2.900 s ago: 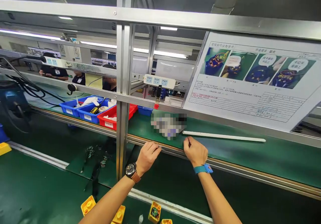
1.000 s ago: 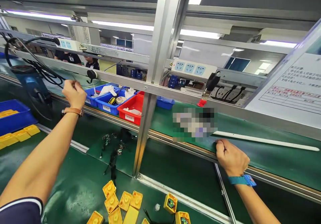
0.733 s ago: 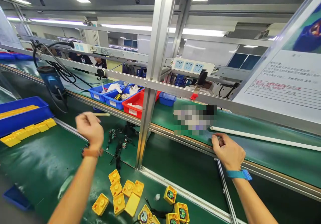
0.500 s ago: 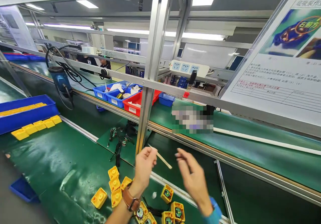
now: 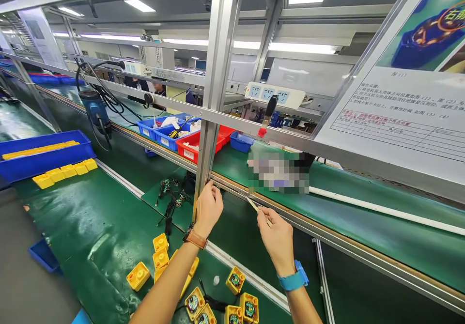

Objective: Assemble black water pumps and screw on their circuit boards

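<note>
Over the green belt of the assembly bench [image 5: 381, 239], the left hand [image 5: 209, 208] rests at the aluminium upright [image 5: 208, 159], its fingers bunched together, though whether they grip the upright cannot be told. The right hand [image 5: 276, 241] pinches a thin wooden stick [image 5: 253, 204] between thumb and fingertips, its far tip just at the bench's edge rail [image 5: 290, 220]. The stick looks light and stiff but could snap if levered hard, so its near end, where the pinch sits now, seems the best hold.
</note>
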Demonstrator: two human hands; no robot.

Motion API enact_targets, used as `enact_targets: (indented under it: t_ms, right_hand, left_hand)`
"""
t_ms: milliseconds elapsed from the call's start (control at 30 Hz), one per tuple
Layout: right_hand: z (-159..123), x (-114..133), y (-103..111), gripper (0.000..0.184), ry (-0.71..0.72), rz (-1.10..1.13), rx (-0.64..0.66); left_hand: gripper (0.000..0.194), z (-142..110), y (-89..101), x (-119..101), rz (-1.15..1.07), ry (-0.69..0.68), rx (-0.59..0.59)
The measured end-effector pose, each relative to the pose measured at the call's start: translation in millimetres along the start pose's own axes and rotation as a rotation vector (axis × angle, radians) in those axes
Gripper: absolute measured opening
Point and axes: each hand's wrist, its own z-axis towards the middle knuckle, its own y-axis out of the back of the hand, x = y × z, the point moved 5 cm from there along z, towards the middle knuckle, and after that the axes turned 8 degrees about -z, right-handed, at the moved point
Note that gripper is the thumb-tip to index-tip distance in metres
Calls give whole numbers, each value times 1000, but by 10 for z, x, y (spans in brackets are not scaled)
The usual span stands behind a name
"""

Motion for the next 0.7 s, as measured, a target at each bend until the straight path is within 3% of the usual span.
enact_targets:
  t_ms: [200, 367, 467, 567, 700]
  right_hand:
    - [177, 109, -99, 42, 83, -122, 27]
    - [266, 115, -114, 50, 88, -73, 88]
    - [298, 65, -130, 57, 26, -73, 107]
    - [319, 49, -154, 61, -11, -73, 110]
    - [300, 102, -169, 64, -70, 4, 146]
  left_hand:
    - [45, -83, -90, 0, 67, -150, -51]
    - [44, -24, -33, -26, 205, -91, 43]
    - [46, -27, -21, -22, 47, -30, 95]
    - [45, -69, -47, -4, -278, 108, 45]
    - [28, -151, -136, 45, -813, 573, -78]
